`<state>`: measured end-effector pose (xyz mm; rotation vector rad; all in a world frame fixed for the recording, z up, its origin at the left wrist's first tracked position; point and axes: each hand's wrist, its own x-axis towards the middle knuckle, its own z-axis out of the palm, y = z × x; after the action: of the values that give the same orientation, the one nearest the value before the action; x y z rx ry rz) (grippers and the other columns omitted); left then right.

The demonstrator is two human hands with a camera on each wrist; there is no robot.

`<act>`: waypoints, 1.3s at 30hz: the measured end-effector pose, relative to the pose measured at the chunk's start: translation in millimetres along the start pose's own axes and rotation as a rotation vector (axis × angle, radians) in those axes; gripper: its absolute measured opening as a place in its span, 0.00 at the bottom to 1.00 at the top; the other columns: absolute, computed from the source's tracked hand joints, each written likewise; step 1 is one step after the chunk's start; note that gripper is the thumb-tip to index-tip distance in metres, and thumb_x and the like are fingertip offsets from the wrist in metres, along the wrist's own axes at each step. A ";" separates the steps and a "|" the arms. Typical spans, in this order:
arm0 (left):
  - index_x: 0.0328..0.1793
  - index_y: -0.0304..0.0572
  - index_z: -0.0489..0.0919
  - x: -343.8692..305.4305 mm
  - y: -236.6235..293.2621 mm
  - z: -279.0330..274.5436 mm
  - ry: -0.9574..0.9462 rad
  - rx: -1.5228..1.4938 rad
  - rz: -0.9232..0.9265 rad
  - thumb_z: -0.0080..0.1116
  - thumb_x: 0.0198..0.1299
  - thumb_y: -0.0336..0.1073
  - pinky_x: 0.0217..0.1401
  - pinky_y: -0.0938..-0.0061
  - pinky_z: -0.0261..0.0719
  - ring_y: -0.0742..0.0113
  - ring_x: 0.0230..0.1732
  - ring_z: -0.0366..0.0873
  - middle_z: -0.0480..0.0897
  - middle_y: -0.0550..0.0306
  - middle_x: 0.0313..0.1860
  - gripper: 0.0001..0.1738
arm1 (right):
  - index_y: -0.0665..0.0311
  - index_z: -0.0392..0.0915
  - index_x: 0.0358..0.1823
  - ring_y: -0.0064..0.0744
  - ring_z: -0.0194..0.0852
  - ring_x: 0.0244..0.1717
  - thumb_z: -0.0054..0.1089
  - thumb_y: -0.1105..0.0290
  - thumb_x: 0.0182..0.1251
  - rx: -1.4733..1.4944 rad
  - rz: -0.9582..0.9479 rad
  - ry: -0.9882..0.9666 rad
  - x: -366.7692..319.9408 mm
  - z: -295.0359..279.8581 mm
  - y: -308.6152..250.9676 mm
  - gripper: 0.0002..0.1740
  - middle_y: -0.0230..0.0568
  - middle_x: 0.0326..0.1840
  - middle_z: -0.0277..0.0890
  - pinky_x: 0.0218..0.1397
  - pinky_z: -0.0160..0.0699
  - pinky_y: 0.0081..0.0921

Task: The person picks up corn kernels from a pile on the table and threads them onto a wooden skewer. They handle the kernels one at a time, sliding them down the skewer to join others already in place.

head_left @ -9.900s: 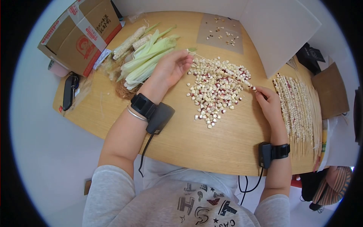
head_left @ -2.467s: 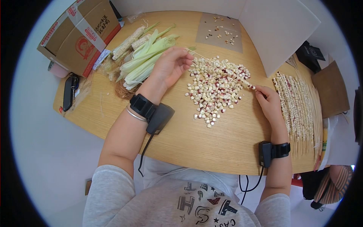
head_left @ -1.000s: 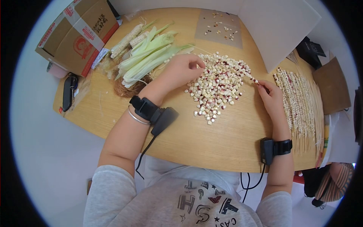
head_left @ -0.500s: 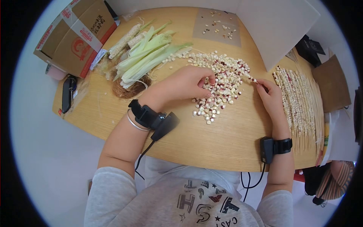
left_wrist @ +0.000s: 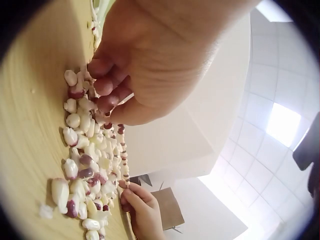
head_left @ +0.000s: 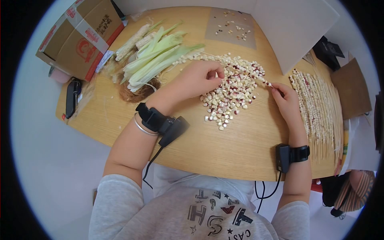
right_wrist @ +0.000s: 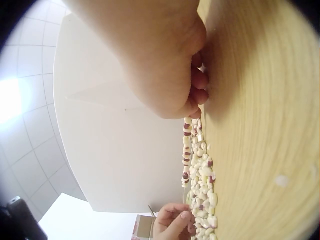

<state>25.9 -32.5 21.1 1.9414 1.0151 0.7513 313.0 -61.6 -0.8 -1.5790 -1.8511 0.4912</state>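
Observation:
Cream and dark red corn kernels (head_left: 228,105) lie in a loose pile. Over its upper left part is the left hand (head_left: 198,80), fingers curled and thumb close to the fingertips; whether a kernel is between them cannot be made out. Right of the pile, the right hand (head_left: 287,102) pinches one end of a thin stick strung with kernels (right_wrist: 186,150). Its bare part (right_wrist: 184,192) reaches toward the left hand (right_wrist: 172,222). In the left wrist view, the left fingertips (left_wrist: 104,86) are among the kernels.
Husks (head_left: 154,64) and pale cobs (head_left: 134,42) lie at the back left by a cardboard box (head_left: 82,40). Finished-looking strung sticks (head_left: 314,108) lie in rows at the right, beside a white panel (head_left: 292,32). A grey sheet (head_left: 230,38) with scattered kernels is at the back.
The left hand has left the stick's thin end, gone down to the pile and then risen slightly. Some kernels now lie farther left, near the husks. The right hand still pinches the stick.

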 end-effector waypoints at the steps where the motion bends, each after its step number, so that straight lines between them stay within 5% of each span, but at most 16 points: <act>1: 0.32 0.37 0.75 -0.2 3.3 -1.4 -0.003 0.001 0.002 0.57 0.49 0.31 0.24 0.81 0.65 0.78 0.23 0.67 0.72 0.64 0.20 0.06 | 0.71 0.76 0.40 0.31 0.74 0.30 0.53 0.71 0.59 -0.012 -0.011 0.002 0.3 -0.2 -1.0 0.12 0.46 0.31 0.77 0.36 0.70 0.23; 7: 0.28 0.37 0.75 -3.0 8.3 8.0 -0.131 0.150 0.099 0.58 0.47 0.32 0.22 0.81 0.64 0.77 0.20 0.66 0.70 0.63 0.17 0.07 | 0.71 0.76 0.40 0.33 0.74 0.30 0.53 0.71 0.58 -0.008 -0.005 -0.002 0.5 0.6 1.0 0.12 0.47 0.31 0.77 0.35 0.70 0.24; 16: 0.28 0.38 0.75 2.5 -6.3 9.8 0.027 0.088 0.085 0.58 0.49 0.33 0.23 0.81 0.67 0.76 0.21 0.69 0.74 0.61 0.19 0.06 | 0.70 0.77 0.39 0.34 0.75 0.32 0.54 0.71 0.58 -0.004 0.001 0.013 0.9 1.6 2.9 0.11 0.47 0.32 0.77 0.38 0.71 0.23; 18: 0.33 0.38 0.75 2.5 -4.2 3.9 0.162 -0.274 -0.140 0.57 0.53 0.32 0.25 0.84 0.70 0.75 0.23 0.72 0.76 0.60 0.22 0.06 | 0.70 0.77 0.40 0.34 0.75 0.32 0.54 0.72 0.58 0.005 -0.005 0.014 0.8 2.8 4.6 0.11 0.47 0.33 0.77 0.38 0.71 0.23; 22: 0.41 0.34 0.72 10.1 -27.2 -11.9 0.475 -0.626 -0.232 0.53 0.58 0.31 0.32 0.82 0.75 0.72 0.30 0.76 0.79 0.54 0.33 0.09 | 0.70 0.76 0.40 0.33 0.74 0.33 0.54 0.71 0.58 -0.006 0.002 0.004 1.0 2.0 4.8 0.11 0.46 0.34 0.77 0.38 0.71 0.23; 28: 0.44 0.33 0.70 11.0 -52.9 -23.4 0.560 -1.058 -0.327 0.50 0.59 0.29 0.39 0.79 0.77 0.66 0.36 0.76 0.77 0.49 0.37 0.09 | 0.70 0.77 0.40 0.32 0.74 0.32 0.54 0.71 0.59 0.021 -0.003 0.021 0.3 3.1 6.3 0.11 0.45 0.33 0.78 0.38 0.71 0.23; 39: 0.50 0.31 0.67 11.9 -53.4 -22.9 0.588 -1.025 -0.364 0.45 0.60 0.25 0.42 0.74 0.78 0.61 0.39 0.77 0.76 0.45 0.39 0.12 | 0.71 0.77 0.40 0.31 0.74 0.32 0.54 0.71 0.58 0.015 -0.001 0.006 0.4 2.8 5.4 0.11 0.45 0.33 0.78 0.37 0.71 0.22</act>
<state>-6.2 5.3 -11.5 0.6458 0.9736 1.3212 315.0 -59.7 -6.3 -1.5683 -1.8398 0.4981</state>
